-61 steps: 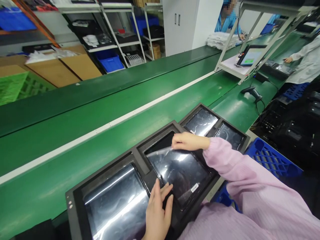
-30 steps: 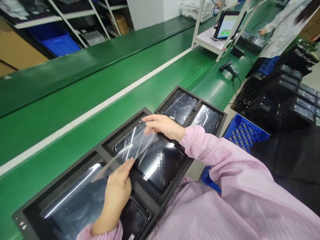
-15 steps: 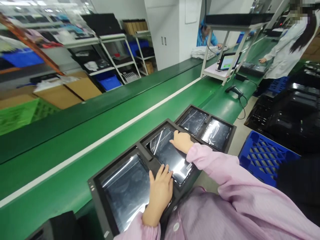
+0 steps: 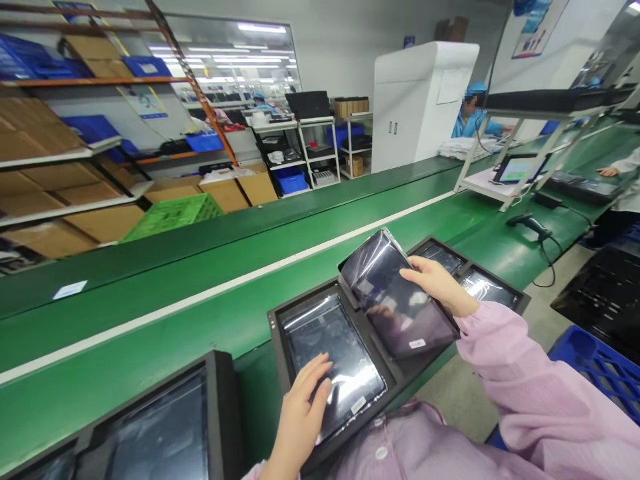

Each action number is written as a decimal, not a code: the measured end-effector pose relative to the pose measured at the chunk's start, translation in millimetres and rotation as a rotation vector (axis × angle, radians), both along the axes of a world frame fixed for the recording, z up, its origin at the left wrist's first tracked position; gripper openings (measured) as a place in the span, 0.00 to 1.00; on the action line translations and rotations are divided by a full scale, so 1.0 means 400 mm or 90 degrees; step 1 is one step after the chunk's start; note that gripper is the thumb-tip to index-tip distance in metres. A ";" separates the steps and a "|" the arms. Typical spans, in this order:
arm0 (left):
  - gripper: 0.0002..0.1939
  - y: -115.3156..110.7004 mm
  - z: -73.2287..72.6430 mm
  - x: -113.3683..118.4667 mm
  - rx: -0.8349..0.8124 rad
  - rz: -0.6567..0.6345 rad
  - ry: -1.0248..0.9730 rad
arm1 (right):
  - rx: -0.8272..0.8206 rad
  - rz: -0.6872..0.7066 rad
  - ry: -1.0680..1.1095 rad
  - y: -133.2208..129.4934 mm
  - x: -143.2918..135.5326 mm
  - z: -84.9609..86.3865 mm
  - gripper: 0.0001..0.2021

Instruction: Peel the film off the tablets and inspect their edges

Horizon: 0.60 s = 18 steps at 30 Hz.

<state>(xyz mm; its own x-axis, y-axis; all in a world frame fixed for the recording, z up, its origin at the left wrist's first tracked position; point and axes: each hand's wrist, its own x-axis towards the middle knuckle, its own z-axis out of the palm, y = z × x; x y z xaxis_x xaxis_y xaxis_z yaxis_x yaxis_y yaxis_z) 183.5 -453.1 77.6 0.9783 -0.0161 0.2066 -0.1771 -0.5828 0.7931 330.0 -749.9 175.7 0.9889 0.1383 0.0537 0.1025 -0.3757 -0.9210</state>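
My right hand (image 4: pixel 440 283) grips the right edge of a dark, glossy tablet (image 4: pixel 395 300), thumb across its face. It is tilted up out of the right compartment of a black tray (image 4: pixel 277 333), and a small white label shows near its lower edge. A second film-covered tablet (image 4: pixel 325 333) lies flat in the tray's left compartment. Over that one's lower left part is my left hand (image 4: pixel 303 403), open, its fingers stretched out; whether they touch the glass I cannot tell.
Another black tray (image 4: pixel 225 400) with dark screens lies at lower left, and a further tray (image 4: pixel 517 300) stands behind my right hand. A barcode scanner (image 4: pixel 530 225) with a cable rests on the green bench (image 4: pixel 240 300). A white rack (image 4: pixel 483 193) holds a lit display. Co-workers sit beyond.
My right hand has lifted and tilted the tablet, which lay flat in its compartment. My left hand stays over the left compartment. The view has swung to the left and up.
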 end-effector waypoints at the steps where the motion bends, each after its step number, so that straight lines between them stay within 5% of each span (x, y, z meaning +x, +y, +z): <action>1: 0.17 0.018 0.005 -0.009 -0.029 0.039 0.000 | 0.100 0.017 0.007 0.025 -0.007 0.001 0.15; 4: 0.18 0.049 0.010 -0.025 -0.100 0.130 -0.007 | 0.179 0.068 0.080 0.133 -0.030 -0.043 0.14; 9: 0.19 0.060 -0.043 -0.035 -0.099 0.163 -0.024 | -0.093 0.103 0.145 0.303 -0.062 -0.183 0.05; 14: 0.15 0.054 -0.137 -0.045 0.070 0.100 -0.057 | -0.300 0.105 0.124 0.321 -0.033 -0.237 0.08; 18: 0.14 0.049 -0.176 -0.051 0.130 0.080 -0.092 | -0.305 0.074 0.153 0.325 -0.013 -0.258 0.17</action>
<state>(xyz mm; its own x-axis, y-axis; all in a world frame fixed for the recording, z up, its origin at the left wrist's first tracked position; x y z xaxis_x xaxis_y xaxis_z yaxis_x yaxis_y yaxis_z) 163.1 -433.6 7.1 0.9356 0.0481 0.3497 -0.1962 -0.7529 0.6283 324.7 -619.9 72.3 0.9426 0.2001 -0.2674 -0.0241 -0.7578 -0.6520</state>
